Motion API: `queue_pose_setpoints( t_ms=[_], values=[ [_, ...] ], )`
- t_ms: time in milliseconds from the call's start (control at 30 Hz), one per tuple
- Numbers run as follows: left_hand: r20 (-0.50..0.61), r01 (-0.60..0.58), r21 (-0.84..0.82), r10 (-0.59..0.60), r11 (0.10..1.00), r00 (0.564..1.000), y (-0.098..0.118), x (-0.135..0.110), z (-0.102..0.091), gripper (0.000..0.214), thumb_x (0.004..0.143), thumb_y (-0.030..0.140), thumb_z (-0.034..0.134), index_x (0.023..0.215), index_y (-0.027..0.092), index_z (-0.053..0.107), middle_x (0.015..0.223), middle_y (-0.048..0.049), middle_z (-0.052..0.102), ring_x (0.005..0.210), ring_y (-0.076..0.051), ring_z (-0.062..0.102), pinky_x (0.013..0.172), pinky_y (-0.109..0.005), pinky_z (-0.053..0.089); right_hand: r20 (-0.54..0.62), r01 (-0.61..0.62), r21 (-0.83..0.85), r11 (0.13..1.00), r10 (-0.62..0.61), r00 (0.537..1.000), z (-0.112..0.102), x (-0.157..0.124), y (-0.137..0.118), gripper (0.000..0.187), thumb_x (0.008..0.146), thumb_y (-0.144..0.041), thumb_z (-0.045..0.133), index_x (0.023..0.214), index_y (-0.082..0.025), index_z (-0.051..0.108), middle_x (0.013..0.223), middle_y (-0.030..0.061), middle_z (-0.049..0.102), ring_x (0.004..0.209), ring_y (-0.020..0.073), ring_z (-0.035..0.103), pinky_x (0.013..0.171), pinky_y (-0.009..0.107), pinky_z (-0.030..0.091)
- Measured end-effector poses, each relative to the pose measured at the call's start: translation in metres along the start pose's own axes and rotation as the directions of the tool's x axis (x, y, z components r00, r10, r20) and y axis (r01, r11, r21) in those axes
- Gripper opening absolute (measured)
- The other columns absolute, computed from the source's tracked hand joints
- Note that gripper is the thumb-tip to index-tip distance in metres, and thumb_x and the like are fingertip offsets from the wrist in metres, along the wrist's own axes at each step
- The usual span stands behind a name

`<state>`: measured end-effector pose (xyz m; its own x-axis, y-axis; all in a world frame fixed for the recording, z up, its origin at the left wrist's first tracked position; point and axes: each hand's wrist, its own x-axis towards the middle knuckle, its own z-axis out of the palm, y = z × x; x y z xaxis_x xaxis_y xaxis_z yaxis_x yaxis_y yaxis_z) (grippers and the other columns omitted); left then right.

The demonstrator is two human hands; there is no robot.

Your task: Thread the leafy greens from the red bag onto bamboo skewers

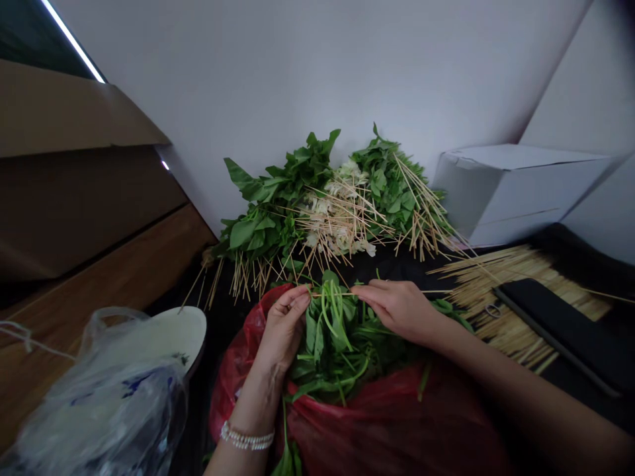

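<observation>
Above an open red plastic bag (377,436) both hands work on one thin wooden skewer (436,291). My right hand (399,307) pinches it, and its far end sticks out to the right past the fingers. Green leafy stems (333,311) hang over the skewer between the two hands. My left hand (285,324), with a beaded bracelet at the wrist, is closed at the skewer's left end; whether it grips the tip or a piece of leaf there is hidden. More loose leafy greens (342,377) fill the bag's mouth just below.
Skewered greens (262,218) and pale leaves on skewers (337,211) are heaped against the wall. Bare skewers (526,284) lie at right beneath a black phone (565,330) and near a white box (520,192). A white bowl (183,324) and clear plastic bag (114,403) stand left.
</observation>
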<state>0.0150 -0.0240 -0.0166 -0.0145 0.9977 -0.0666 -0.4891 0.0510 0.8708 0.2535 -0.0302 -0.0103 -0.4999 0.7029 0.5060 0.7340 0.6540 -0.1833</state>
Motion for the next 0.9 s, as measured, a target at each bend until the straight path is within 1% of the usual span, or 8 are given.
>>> queue_pose_setpoints(
  t_ms=[100, 267, 400, 600, 700, 767, 900],
  values=[
    [0.012, -0.002, -0.023, 0.002, 1.0, 1.0, 0.0013, -0.001, 0.002, 0.033, 0.055, 0.023, 0.092, 0.085, 0.018, 0.079, 0.077, -0.0026, 0.078, 0.07, -0.012, 0.071, 0.073, -0.022, 0.055, -0.001, -0.002, -0.002, 1.0, 0.002, 1.0, 0.0001, -0.0001, -0.0001, 0.032, 0.101, -0.024, 0.042, 0.118, -0.022, 0.068, 0.093, 0.0056, 0.072, 0.078, 0.0178, 0.066, 0.065, 0.028, 0.044],
    [0.035, -0.017, -0.006, 0.017, 1.0, 0.999, 0.002, -0.0014, 0.0029, 0.033, 0.056, 0.023, 0.092, 0.086, 0.018, 0.079, 0.078, -0.0033, 0.079, 0.071, -0.013, 0.071, 0.074, -0.023, 0.055, 0.0, -0.004, -0.018, 1.0, 0.004, 1.0, -0.0006, -0.0003, -0.0009, 0.032, 0.1, -0.023, 0.042, 0.119, -0.021, 0.068, 0.092, 0.0058, 0.072, 0.077, 0.0187, 0.067, 0.064, 0.029, 0.044],
    [0.028, -0.03, 0.019, 0.029, 0.999, 0.999, 0.0017, -0.0013, 0.0023, 0.034, 0.057, 0.024, 0.092, 0.087, 0.018, 0.078, 0.078, -0.0028, 0.078, 0.072, -0.013, 0.071, 0.074, -0.023, 0.055, -0.007, 0.017, -0.045, 0.999, -0.017, 1.0, -0.001, -0.0002, -0.0013, 0.032, 0.099, -0.022, 0.042, 0.118, -0.022, 0.068, 0.091, 0.0054, 0.072, 0.075, 0.0175, 0.066, 0.062, 0.028, 0.043],
    [0.0, -0.051, 0.044, 0.051, 0.998, 0.999, 0.0003, -0.0007, 0.0015, 0.034, 0.057, 0.025, 0.092, 0.087, 0.017, 0.077, 0.074, -0.0014, 0.077, 0.066, -0.01, 0.069, 0.069, -0.02, 0.054, 0.0, 0.043, -0.064, 0.997, -0.043, 0.999, -0.0018, -0.0003, -0.0019, 0.035, 0.096, -0.018, 0.042, 0.12, -0.021, 0.067, 0.091, 0.0052, 0.072, 0.073, 0.0165, 0.064, 0.061, 0.028, 0.041],
    [-0.021, -0.072, 0.1, 0.075, 0.992, 0.997, -0.0002, -0.0014, 0.0, 0.033, 0.059, 0.026, 0.091, 0.087, 0.018, 0.077, 0.072, 0.0003, 0.076, 0.065, -0.009, 0.068, 0.067, -0.018, 0.053, 0.022, 0.043, -0.109, 0.993, -0.041, 0.999, -0.0029, -0.0002, -0.0037, 0.037, 0.094, -0.015, 0.043, 0.121, -0.02, 0.067, 0.089, 0.0052, 0.071, 0.071, 0.0166, 0.063, 0.059, 0.028, 0.039],
    [-0.03, -0.11, 0.169, 0.117, 0.979, 0.993, 0.0001, -0.0023, -0.0007, 0.031, 0.061, 0.026, 0.09, 0.087, 0.018, 0.076, 0.073, 0.0012, 0.076, 0.066, -0.008, 0.068, 0.068, -0.017, 0.052, 0.04, 0.037, -0.143, 0.989, -0.031, 0.999, -0.0036, -0.0002, -0.0055, 0.038, 0.092, -0.013, 0.044, 0.121, -0.02, 0.067, 0.088, 0.0048, 0.071, 0.069, 0.0162, 0.063, 0.057, 0.028, 0.036],
    [-0.019, -0.193, 0.284, 0.207, 0.939, 0.978, 0.0016, -0.0032, -0.0003, 0.03, 0.063, 0.026, 0.089, 0.089, 0.018, 0.076, 0.073, 0.0016, 0.076, 0.07, -0.008, 0.068, 0.074, -0.017, 0.051, 0.064, 0.027, -0.169, 0.985, -0.017, 0.998, -0.0036, -0.0003, -0.0083, 0.039, 0.09, -0.012, 0.044, 0.12, -0.021, 0.067, 0.086, 0.004, 0.071, 0.067, 0.0147, 0.061, 0.055, 0.027, 0.032]
  ],
)
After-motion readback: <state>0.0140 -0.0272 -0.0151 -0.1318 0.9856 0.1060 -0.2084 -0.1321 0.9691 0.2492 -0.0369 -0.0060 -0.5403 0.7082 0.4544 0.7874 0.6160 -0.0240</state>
